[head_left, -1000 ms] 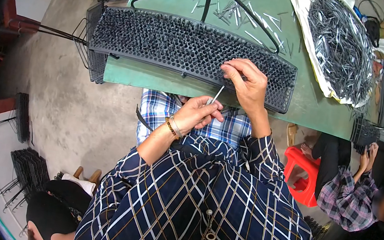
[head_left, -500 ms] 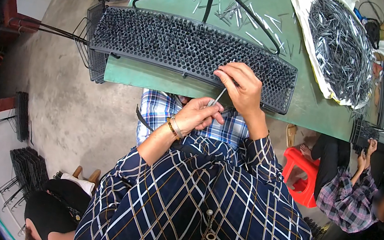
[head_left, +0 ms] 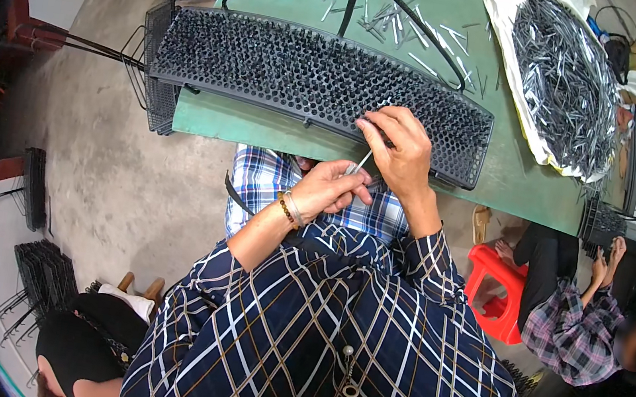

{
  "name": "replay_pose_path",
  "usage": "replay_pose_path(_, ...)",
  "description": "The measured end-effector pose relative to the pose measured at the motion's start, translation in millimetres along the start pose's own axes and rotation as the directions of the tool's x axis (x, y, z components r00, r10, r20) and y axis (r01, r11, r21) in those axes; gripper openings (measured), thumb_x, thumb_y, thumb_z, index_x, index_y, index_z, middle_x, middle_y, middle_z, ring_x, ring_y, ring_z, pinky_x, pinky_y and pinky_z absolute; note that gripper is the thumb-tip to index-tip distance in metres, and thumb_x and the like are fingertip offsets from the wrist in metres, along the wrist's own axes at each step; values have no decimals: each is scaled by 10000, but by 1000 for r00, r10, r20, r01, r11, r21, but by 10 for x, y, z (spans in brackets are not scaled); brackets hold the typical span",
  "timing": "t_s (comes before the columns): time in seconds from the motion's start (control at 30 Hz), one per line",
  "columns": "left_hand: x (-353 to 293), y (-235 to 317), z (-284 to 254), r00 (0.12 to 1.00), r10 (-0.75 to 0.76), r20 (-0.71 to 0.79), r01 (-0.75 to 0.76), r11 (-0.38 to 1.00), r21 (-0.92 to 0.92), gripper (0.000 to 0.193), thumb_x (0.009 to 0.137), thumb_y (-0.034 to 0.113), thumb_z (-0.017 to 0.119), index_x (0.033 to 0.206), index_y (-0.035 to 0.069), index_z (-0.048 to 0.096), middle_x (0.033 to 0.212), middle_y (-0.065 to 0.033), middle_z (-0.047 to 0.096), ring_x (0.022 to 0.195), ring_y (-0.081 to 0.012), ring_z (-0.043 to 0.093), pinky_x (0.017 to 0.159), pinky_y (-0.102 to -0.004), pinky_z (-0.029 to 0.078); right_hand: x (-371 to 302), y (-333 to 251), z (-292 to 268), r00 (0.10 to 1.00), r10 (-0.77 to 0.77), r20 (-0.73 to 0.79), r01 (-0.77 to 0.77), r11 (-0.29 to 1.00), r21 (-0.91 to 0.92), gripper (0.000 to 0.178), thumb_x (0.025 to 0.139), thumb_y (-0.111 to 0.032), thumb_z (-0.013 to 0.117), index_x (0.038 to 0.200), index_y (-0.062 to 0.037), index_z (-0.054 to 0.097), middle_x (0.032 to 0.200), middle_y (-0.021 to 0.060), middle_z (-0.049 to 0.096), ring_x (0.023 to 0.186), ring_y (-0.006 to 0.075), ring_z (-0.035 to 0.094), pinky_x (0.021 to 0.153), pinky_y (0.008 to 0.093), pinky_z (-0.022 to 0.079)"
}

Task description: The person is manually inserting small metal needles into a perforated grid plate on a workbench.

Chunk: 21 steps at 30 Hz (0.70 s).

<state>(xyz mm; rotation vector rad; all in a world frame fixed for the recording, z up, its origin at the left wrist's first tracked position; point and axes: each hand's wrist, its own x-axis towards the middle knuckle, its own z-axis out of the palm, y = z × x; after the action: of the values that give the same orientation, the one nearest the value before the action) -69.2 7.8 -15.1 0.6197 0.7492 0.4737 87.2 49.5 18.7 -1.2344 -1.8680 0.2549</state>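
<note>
A long black rack (head_left: 304,60), its face full of small round holes, lies across the near side of the green table. Dark thin pieces fill most of its holes; the lowest rows show bare holes. My right hand (head_left: 405,150) is at the rack's lower edge, right of the middle, thumb and fingertips pinched together; what is between them is too small to make out. Below it, over my lap, my left hand (head_left: 329,188) is closed around thin grey metal rods (head_left: 362,162), one sticking up toward my right palm.
A white sack (head_left: 504,62) heaped with metal rods (head_left: 562,86) lies on the table's right. Loose rods (head_left: 397,28) are scattered behind the rack's black wire frame (head_left: 352,2). At right, another person (head_left: 574,329) works beside a red stool (head_left: 496,294). More black racks (head_left: 47,275) stand at left.
My right hand has shifted very slightly, still pinched at the rack's lower edge. My left hand keeps its grip on the rods in nearly the same place.
</note>
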Motion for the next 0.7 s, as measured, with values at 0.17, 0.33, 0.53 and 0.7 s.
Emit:
replay_pose_path(0.17,9,-15,-5,1000,6,1,-6,1000,-3,237,945,223,495,1029,6,539,803,-74,645,474,-9,395,364,-142,248,4,-8,3,1000,0,-7,0,1000,-20,162,711,-79,735,847,-15,673,826,101,628,735,241,614,633,321,491)
replay_pose_path(0.33,12,-20,-11,1000,6,1,-6,1000,-6,234,947,221,489,1028,8,543,800,-74,646,473,-9,392,362,-141,248,-17,-15,42,1000,-4,-23,3,1000,-22,159,712,-74,733,845,-13,671,816,94,625,724,235,615,632,323,492)
replay_pose_path(0.53,9,-18,5,1000,11,1,-11,1000,1,241,949,230,488,1024,7,542,794,-77,646,468,-11,386,361,-143,249,-51,-4,77,995,60,-80,-58,998,31,141,721,-65,727,841,-16,671,799,90,621,694,215,611,597,304,489)
replay_pose_path(0.7,17,-24,-7,1000,18,13,-18,1000,-2,247,951,241,485,1023,12,542,795,-80,644,466,-13,386,364,-145,248,-49,18,67,1000,-1,-31,0,999,-37,129,730,-72,729,831,-14,673,795,89,621,679,203,607,580,289,486)
